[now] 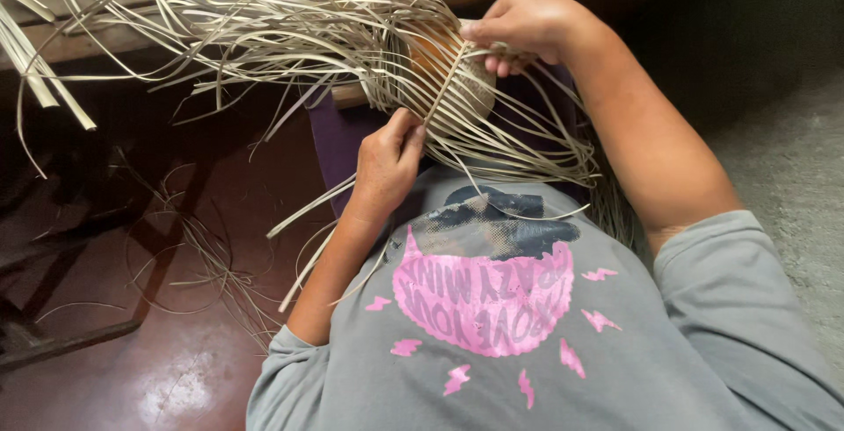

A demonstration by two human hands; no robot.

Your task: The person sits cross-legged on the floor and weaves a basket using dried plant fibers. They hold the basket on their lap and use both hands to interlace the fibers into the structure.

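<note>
Here two hands, left hand (387, 160) and right hand (520, 28), pinch one strip (445, 88).

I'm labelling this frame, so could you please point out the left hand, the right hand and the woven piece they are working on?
left hand (387, 163), head view, back of the hand.
right hand (519, 27), head view, knuckles.
woven piece (470, 88), head view, its rounded woven side.

One head-worn camera looks steeply down from close above the person's own chest, whose grey shirt (527, 334) fills the lower right of the frame; the floor (176, 369) lies lower left, the work near upper centre.
</note>
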